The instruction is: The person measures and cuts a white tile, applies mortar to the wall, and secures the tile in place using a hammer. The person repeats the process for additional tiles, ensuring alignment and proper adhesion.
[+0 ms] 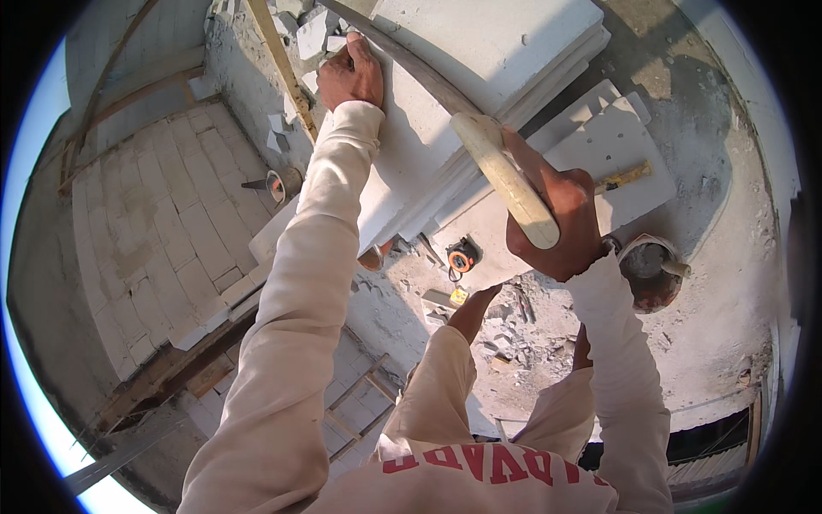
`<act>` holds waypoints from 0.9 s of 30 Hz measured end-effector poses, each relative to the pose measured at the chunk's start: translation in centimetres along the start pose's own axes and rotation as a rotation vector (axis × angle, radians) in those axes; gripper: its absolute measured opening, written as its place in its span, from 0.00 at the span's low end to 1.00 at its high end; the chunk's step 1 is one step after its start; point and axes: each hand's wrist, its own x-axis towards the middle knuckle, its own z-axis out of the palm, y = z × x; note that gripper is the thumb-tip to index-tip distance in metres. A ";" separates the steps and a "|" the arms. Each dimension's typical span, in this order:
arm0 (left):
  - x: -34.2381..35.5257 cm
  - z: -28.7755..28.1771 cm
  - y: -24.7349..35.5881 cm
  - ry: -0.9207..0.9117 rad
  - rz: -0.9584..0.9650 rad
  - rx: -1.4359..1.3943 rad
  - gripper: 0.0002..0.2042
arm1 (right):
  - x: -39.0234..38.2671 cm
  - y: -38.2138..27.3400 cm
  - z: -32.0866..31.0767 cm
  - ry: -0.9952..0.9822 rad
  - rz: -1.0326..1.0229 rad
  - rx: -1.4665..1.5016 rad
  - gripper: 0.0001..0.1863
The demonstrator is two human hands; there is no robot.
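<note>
My right hand (561,201) is wrapped round the pale, curved handle of a hand saw (505,176). The dark saw blade runs up and left across a stack of white building blocks and passes out at the top edge. On the left side of that stack, my left hand (351,75) presses with curled fingers against the edge of a white block (409,128). Its fingertips are partly hidden. Behind the blade lies another large white block (488,34). How deep the blade sits in the block cannot be made out.
An orange and black tape measure (462,255) lies below the stack. A yellow strip-like tool (623,177) rests on a block at right, near a mortar-stained bucket (655,272). Broken block pieces (315,34) and a wooden pole (282,68) are at upper left, beside a block wall (171,231).
</note>
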 end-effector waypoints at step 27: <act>-1.0 -0.4 0.4 0.070 0.000 -0.075 0.31 | -8.1 1.0 -2.3 0.004 0.120 -0.012 0.42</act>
